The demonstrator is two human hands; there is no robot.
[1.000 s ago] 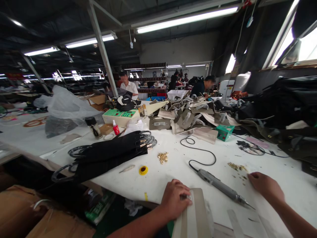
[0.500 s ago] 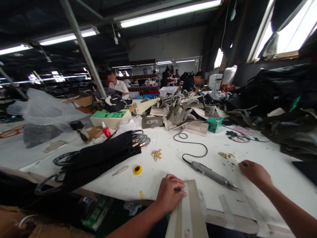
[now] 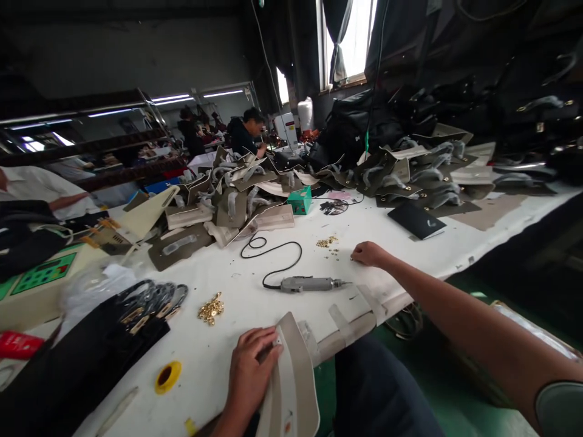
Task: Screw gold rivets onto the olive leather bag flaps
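Note:
My left hand is closed on the upper left edge of a beige panel, which lies at the table's front edge. On the white table my right hand has its fingertips pressed together just right of a small pile of brass-coloured pieces; what they hold, if anything, is too small to name. A grey electric screwdriver with a black cable rests between my hands. Another pile of gold-coloured pieces sits beyond my left hand, and a yellow tape roll is to its left.
Olive and beige panels are heaped at the back beside a green box. Black straps lie at the left, a black booklet at the right. A person sits beyond the heap.
The view has swung to the right, bringing the black booklet and more panels into full sight. My left hand stays on the beige panel, and my right hand remains near the small brass-coloured pieces.

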